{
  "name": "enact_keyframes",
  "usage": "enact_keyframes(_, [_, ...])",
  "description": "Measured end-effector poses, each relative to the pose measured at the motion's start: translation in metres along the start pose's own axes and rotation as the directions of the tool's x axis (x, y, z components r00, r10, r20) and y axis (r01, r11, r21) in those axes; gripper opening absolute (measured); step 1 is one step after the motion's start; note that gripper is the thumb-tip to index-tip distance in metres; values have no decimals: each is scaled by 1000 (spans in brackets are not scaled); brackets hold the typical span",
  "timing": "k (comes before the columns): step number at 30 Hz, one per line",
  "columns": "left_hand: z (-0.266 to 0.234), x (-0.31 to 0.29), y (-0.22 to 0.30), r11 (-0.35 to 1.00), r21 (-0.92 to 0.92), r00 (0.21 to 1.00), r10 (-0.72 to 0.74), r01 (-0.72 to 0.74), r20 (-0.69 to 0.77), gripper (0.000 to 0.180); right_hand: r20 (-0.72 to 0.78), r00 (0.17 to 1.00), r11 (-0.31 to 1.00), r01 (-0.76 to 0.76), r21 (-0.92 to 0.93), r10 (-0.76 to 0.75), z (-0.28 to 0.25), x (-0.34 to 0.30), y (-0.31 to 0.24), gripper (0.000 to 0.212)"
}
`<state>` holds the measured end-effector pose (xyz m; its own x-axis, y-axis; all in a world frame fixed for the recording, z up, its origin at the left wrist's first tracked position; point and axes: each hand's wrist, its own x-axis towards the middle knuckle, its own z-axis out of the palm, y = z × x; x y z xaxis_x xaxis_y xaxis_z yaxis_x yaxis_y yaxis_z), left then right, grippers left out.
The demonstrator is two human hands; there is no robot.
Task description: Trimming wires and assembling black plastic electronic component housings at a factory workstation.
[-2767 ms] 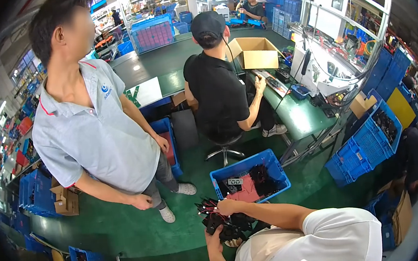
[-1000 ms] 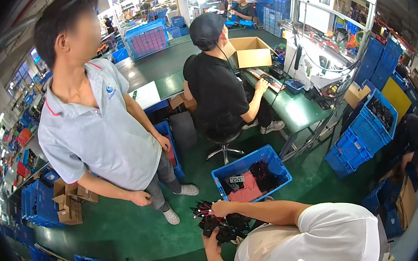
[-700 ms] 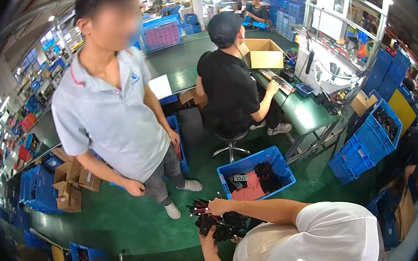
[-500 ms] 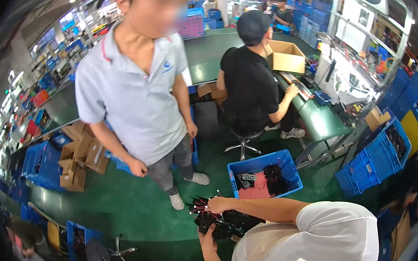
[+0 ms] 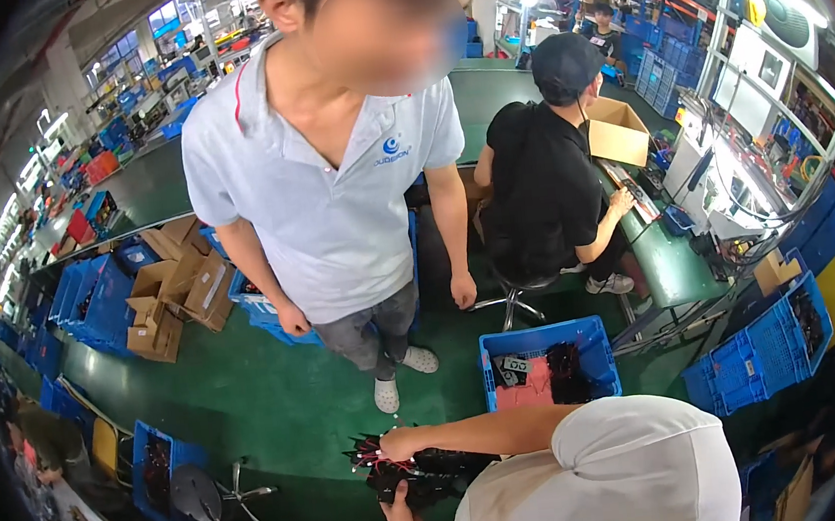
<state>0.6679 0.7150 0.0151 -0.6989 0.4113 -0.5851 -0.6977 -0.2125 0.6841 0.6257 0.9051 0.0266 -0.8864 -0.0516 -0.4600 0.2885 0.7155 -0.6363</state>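
The left hand [image 5: 400, 515] holds the near edge of the bundle of black parts [image 5: 441, 481], which stretches rightward, while the right hand [image 5: 398, 444] lies over its far-side red wires [image 5: 367, 454], grip unclear.

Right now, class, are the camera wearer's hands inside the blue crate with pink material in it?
No: the left hand and right hand are at the black parts with red wires, outside that blue crate.

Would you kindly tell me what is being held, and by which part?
Bundled black parts with thin red wires: the left hand holds the lower-left edge; the right hand is at the wires, grip unclear.
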Motion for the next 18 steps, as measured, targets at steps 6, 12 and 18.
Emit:
enact_keyframes(6, [-15, 19, 31, 989, -78, 992, 123, -126, -40, 51, 143, 981, 986, 140, -86, -127, -20, 40, -48, 26])
enact_keyframes(12, [-3, 30, 89, 975, -28, 973, 220, -222, -65, 58, 235, 956, 975, 138, 175, -177, -52, 72, -68, 33])
enact_keyframes(18, [-41, 42, 93, 973, -3, 917, 217, -231, -335, 85, 305, 952, 999, 17, 34, -27, -49, 128, -108, 35])
